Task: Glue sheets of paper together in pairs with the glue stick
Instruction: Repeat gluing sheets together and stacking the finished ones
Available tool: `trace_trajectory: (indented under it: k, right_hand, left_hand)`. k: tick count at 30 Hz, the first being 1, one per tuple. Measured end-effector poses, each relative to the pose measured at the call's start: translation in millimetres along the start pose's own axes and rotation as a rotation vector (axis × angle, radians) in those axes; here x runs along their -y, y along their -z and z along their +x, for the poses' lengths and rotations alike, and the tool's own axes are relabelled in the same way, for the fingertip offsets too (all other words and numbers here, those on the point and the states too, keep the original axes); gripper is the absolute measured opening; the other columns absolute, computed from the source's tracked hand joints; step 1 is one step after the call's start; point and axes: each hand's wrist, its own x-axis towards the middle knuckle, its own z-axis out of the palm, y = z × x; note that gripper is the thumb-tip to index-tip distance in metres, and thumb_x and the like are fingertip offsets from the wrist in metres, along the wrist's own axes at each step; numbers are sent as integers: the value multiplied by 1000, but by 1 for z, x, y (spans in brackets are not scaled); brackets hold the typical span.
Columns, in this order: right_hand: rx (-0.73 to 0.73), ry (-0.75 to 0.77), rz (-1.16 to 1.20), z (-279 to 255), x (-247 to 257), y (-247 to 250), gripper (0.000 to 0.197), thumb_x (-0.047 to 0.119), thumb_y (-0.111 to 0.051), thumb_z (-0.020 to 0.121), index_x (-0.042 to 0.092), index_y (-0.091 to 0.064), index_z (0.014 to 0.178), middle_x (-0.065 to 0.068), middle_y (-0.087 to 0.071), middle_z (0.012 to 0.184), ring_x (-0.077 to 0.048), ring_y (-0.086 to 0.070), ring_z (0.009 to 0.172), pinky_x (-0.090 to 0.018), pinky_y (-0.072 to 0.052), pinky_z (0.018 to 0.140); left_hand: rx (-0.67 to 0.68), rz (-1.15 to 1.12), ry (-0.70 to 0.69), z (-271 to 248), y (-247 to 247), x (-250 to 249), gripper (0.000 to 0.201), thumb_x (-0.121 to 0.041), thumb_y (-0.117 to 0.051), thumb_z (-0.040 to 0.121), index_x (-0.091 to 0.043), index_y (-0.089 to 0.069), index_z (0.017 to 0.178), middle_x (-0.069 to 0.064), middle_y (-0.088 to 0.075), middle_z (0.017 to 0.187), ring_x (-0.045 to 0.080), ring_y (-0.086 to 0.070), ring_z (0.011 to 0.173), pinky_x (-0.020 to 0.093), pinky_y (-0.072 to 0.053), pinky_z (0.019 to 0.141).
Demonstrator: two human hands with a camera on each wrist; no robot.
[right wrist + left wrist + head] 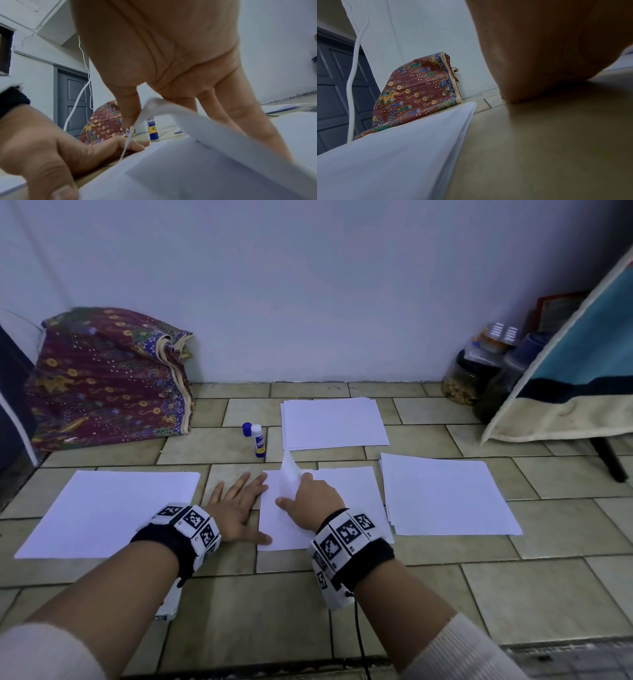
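While left hand (236,508) lies flat, right hand (310,501) pinches sheet (289,470) (corner lifted).

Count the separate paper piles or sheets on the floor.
4: left pile, far pile beside the glue stick, right pile, and centre sheets under both hands. Sheets per pile can't be told.

The floor (308,604) is glazed tile, beige and faintly glossy, with dark grout lines. The sheets of paper (334,422) are matt white and smooth; the lifted sheet (289,474) bends thin and limp. The glue stick (259,440) is smooth plastic with a printed label, its blue cap (246,428) glossy. The batik cloth (109,378) looks soft woven cotton, the wall (308,285) matt painted plaster
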Motion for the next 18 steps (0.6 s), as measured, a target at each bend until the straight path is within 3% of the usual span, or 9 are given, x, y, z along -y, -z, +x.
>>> trace_trajectory:
  k: [3,6,8,11,13,15,18]
  right_hand:
    - [4,2,-11,-1,0,-1,65,48,-48,93,6,-29,139,-13,-53,130,-29,-51,120,-43,-33,108]
    - [6,-9,-9,-1,1,-4,69,50,-51,91,4,-30,137,-12,-54,128,-29,-52,119,-44,-32,109]
    - [-15,-18,11,0,1,-6,72,50,-55,89,3,-28,136,-13,-55,127,-30,-53,118,-45,-32,109]
    - [-35,-14,35,0,1,-9,84,49,-58,87,0,-17,142,-14,-55,127,-30,-53,118,-46,-31,109]
    - [-36,15,32,2,0,-10,86,49,-59,87,2,-13,142,-14,-57,124,-31,-55,115,-48,-31,108]
    - [-18,42,16,4,-1,-11,84,48,-59,87,5,-12,142,-13,-59,121,-31,-56,113,-49,-32,107]
    - [14,65,-32,6,-4,-10,72,47,-58,87,12,-23,139,-13,-59,120,-31,-55,113,-48,-34,106]
  left_hand:
    - [6,-3,-5,1,0,1,121,-75,-51,61,-23,10,152,-18,28,154,8,28,141,43,18,115]
    - [16,-11,-11,2,-1,3,132,-85,-39,44,-24,9,152,-20,28,153,6,29,141,43,19,115]
    - [12,-10,-12,2,-1,3,130,-83,-42,47,-24,9,152,-20,28,153,6,29,141,43,18,115]
    - [3,-15,-11,1,0,2,123,-77,-47,55,-24,9,152,-17,28,154,7,29,141,43,18,115]
    - [2,-15,-9,0,0,2,131,-84,-40,46,-24,9,152,-12,31,154,8,29,141,42,18,115]
    - [3,-14,-6,-1,1,1,134,-86,-33,39,-25,9,151,-7,36,152,9,29,141,42,18,115]
    - [6,-13,4,-2,2,1,132,-84,-41,45,-25,8,151,-4,38,151,10,28,142,41,17,115]
